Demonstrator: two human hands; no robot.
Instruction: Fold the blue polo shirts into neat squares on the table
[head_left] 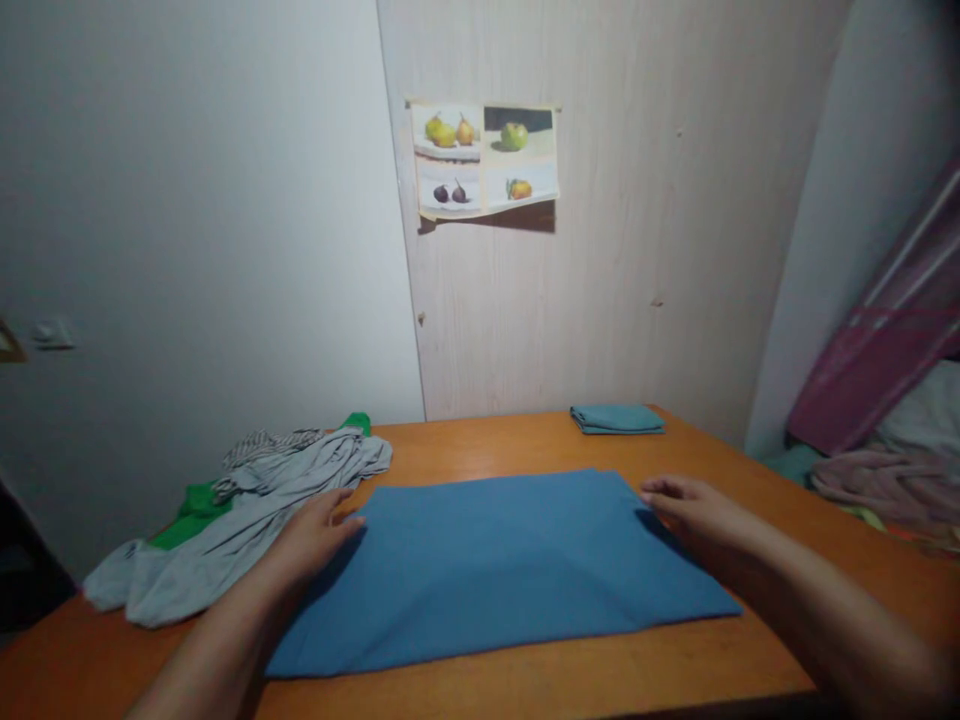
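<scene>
A folded blue cloth [495,570] lies flat in a wide rectangle on the orange-brown table in front of me. My left hand [319,535] is at its left edge, the thumb reaching over the fabric and a gap showing between thumb and fingers. At the far right corner is my right hand [690,508], fingers loosely bent, the tips close to the edge. A shadow falls on the cloth under each hand. Whether the fingertips touch the fabric is hard to see. Neither hand visibly lifts it.
Crumpled grey clothing [300,500] with a green piece [199,512] is heaped on the table's left. A small folded teal cloth [619,420] rests at the back right of the table [465,450]. Fruit pictures [485,160] hang on the wall. Beyond the right edge are more fabrics [885,485].
</scene>
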